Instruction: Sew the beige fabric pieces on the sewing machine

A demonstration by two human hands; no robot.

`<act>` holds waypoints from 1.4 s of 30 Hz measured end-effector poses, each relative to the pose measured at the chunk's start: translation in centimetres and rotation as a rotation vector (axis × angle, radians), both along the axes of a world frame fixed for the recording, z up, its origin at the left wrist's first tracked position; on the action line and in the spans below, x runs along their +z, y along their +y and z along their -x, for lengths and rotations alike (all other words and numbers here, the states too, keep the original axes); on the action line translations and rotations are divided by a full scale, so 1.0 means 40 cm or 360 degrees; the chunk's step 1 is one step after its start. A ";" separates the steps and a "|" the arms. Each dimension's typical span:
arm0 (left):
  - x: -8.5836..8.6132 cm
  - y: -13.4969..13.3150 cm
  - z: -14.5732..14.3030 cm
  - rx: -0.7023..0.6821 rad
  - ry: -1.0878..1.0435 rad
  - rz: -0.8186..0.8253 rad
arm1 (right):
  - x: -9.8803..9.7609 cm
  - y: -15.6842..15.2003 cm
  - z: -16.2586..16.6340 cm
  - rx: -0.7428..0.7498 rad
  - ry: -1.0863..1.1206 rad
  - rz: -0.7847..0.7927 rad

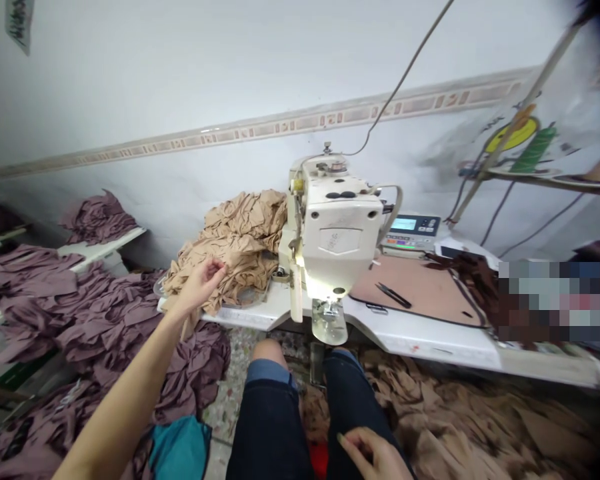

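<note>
My left hand [201,283] reaches out to the pile of tan fabric pieces [235,243] on the left end of the white sewing table [430,333]. Its fingers are curled and pinch the edge of a tan piece. My right hand [375,455] rests low on my right thigh, fingers loosely bent, with nothing visible in it. A cream sewing machine [333,240] stands on the table between the pile and a brown mat [420,290].
Small black snips [394,295] lie on the brown mat. A control panel [413,231] sits behind the machine. Heaps of mauve fabric [105,320] cover the floor and shelves at left. Tan fabric [455,413] lies on the floor at right. A teal bag [180,450] sits by my left leg.
</note>
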State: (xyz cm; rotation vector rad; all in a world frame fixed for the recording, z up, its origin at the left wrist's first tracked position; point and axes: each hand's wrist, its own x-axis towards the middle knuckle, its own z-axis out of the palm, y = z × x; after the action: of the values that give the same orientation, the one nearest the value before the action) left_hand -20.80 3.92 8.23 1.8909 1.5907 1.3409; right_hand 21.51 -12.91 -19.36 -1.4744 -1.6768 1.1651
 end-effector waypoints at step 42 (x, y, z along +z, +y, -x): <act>-0.308 -0.320 -0.434 -0.1215 -0.0238 0.0768 | 0.412 0.122 -0.029 0.0737 0.0389 0.0194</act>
State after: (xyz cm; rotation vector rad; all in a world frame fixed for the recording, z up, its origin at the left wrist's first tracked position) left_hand -3.46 -8.90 -4.10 1.7501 0.8501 0.6709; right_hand 22.65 -8.01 -2.88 -0.9795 -1.8493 1.6442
